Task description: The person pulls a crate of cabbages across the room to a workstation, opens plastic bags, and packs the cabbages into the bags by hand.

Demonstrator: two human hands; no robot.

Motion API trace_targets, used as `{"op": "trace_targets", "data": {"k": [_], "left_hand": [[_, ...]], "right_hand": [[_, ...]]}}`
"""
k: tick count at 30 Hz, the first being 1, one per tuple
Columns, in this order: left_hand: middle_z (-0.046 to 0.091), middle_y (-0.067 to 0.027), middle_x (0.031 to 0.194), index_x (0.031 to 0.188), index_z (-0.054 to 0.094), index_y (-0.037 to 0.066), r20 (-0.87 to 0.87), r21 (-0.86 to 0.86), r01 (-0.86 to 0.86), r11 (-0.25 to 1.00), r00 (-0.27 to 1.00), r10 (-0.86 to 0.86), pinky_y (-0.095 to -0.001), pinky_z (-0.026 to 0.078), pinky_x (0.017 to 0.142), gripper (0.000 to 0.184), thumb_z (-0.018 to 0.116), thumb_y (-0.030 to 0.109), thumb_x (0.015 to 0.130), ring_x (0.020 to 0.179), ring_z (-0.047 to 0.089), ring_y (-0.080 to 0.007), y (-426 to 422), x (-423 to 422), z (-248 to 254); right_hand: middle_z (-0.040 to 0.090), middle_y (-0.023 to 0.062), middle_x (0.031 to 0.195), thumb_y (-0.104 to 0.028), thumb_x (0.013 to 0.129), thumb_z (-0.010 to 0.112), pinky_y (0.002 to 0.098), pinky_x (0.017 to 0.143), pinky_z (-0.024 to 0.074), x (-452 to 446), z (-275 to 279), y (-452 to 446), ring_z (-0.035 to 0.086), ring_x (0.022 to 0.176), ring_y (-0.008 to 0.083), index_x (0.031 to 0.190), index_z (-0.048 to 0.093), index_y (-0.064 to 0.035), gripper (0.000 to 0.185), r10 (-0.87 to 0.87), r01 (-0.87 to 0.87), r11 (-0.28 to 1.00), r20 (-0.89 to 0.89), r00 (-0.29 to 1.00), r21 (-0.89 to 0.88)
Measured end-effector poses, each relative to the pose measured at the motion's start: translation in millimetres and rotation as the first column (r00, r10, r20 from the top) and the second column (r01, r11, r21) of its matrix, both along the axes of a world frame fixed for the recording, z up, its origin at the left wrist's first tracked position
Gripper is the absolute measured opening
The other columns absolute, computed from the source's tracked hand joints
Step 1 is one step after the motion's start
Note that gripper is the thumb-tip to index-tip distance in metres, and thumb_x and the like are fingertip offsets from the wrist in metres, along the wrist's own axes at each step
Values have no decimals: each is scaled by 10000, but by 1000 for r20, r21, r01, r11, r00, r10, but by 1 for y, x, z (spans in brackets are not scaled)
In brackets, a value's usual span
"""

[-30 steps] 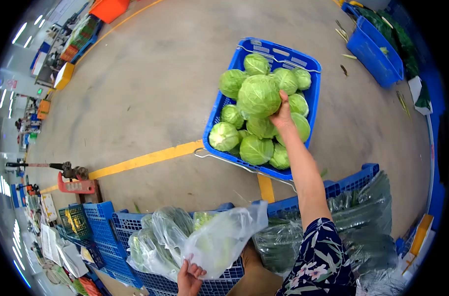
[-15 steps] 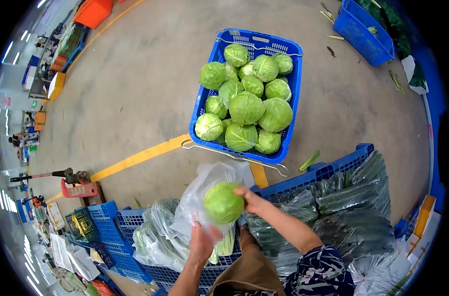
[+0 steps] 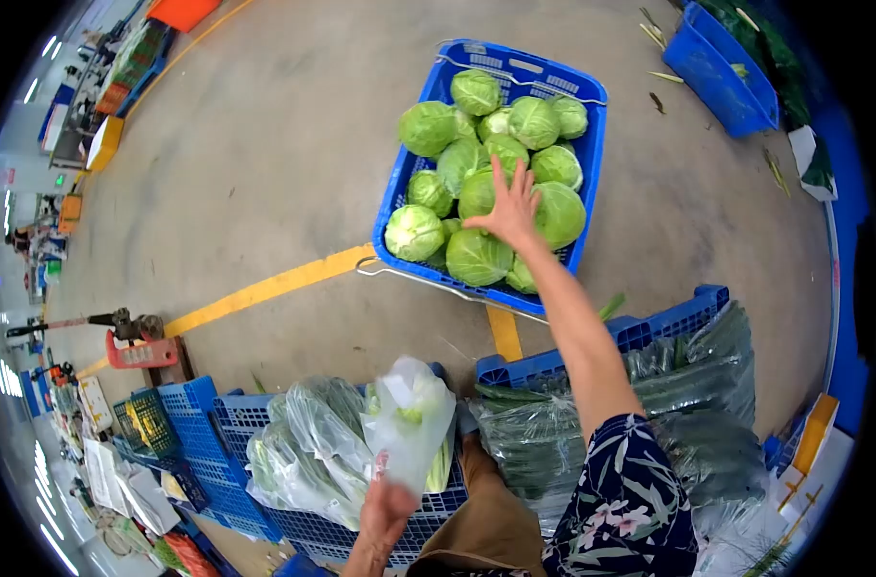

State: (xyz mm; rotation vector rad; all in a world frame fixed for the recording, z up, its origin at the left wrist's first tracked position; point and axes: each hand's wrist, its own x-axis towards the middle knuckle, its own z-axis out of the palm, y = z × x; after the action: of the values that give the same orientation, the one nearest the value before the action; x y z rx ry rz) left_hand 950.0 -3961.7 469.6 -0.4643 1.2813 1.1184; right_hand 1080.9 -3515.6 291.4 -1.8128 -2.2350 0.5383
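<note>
My left hand (image 3: 387,512) is closed on a translucent plastic bag (image 3: 420,444), which stands up from my fingers. Pale green shows through the bag; whether that lies inside or behind it I cannot tell. Over the blue crate (image 3: 595,154) on the floor, my right hand (image 3: 508,210) is stretched out with fingers spread. Under its fingers is a round green cabbage (image 3: 475,195), partly covered; contact is unclear. Several more cabbages fill the crate, among them a large cabbage (image 3: 559,215) right of the hand and a cabbage (image 3: 478,258) below it.
Bagged leafy vegetables (image 3: 313,447) lie on a blue pallet (image 3: 241,415) at left. Wrapped long dark green vegetables (image 3: 688,389) are stacked at right. A metal hook rod (image 3: 399,273) lies along the crate's near side. Another blue crate (image 3: 722,72) stands far right; a pallet jack (image 3: 135,337) is at left.
My right hand has moved up and away from the bag to the crate, and its fingers have opened. The cabbage it held is out of it. The crate appears slightly higher in view.
</note>
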Motion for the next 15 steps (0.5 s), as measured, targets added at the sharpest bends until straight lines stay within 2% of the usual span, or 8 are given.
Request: {"op": "trace_targets", "data": {"k": [3, 5, 9, 10, 11, 13, 14, 15], "left_hand": [[263, 49, 554, 1338, 342, 270, 36, 61, -72, 996, 997, 70, -253, 281, 546, 388, 370, 382, 968, 486, 277, -86, -5, -4, 1], [266, 46, 567, 1342, 343, 246, 34, 11, -54, 998, 998, 54, -260, 294, 574, 413, 385, 398, 960, 505, 289, -90, -18, -6, 1], [266, 42, 572, 1317, 373, 183, 45, -32, -16, 999, 999, 17, -272, 304, 602, 431, 391, 415, 954, 518, 299, -96, -23, -8, 1], [267, 41, 574, 1309, 381, 168, 46, -33, 9, 999, 999, -8, -274, 306, 608, 435, 390, 419, 954, 521, 301, -97, -21, -8, 2], [268, 40, 575, 1306, 380, 159, 57, -33, 3, 999, 998, -1, -273, 305, 607, 441, 381, 425, 954, 523, 302, -98, -24, -9, -1], [271, 39, 576, 1301, 378, 142, 77, -39, -9, 999, 997, 12, -271, 303, 605, 454, 363, 437, 956, 525, 303, -99, -30, -12, -7], [272, 39, 578, 1304, 374, 150, 76, -36, -28, 999, 997, 31, -269, 302, 604, 457, 348, 447, 957, 527, 303, -98, -32, -12, -7], [272, 39, 580, 1307, 370, 158, 78, -30, -46, 998, 996, 48, -268, 301, 603, 460, 334, 456, 958, 529, 304, -98, -28, -12, -7]], "right_hand": [[167, 267, 1424, -518, 473, 822, 659, 970, 242, -1, -25, 26, 184, 1297, 478, 1425, 197, -263, 1167, 69, -59, 984, 53, 996, -170], [196, 253, 1413, -490, 477, 815, 650, 957, 266, 2, -31, 27, 216, 1287, 460, 1401, 249, -259, 1108, 83, -79, 978, 14, 996, -193], [231, 222, 1398, -460, 490, 795, 631, 943, 293, 8, -36, 29, 258, 1270, 425, 1346, 343, -241, 993, 88, -96, 989, -73, 993, -115], [311, 211, 1364, -439, 486, 811, 568, 965, 323, 9, -30, 28, 320, 1253, 383, 1351, 344, -183, 1015, 82, -88, 992, -69, 994, -93], [345, 203, 1342, -424, 505, 809, 538, 966, 337, 15, -33, 31, 350, 1235, 368, 1345, 350, -156, 995, 53, -79, 991, -234, 971, -105], [414, 189, 1298, -393, 541, 807, 478, 968, 366, 24, -30, 31, 412, 1198, 339, 1334, 363, -100, 955, -18, -68, 988, -539, 842, -140], [485, 175, 1238, -330, 618, 785, 425, 960, 396, 28, -19, 19, 487, 1131, 292, 1307, 395, -51, 839, -185, -51, 953, -710, 680, -298], [487, 165, 1244, -328, 635, 775, 428, 954, 405, 31, -19, 6, 491, 1128, 286, 1301, 407, -54, 808, -319, -78, 913, -818, 478, -401]]}}
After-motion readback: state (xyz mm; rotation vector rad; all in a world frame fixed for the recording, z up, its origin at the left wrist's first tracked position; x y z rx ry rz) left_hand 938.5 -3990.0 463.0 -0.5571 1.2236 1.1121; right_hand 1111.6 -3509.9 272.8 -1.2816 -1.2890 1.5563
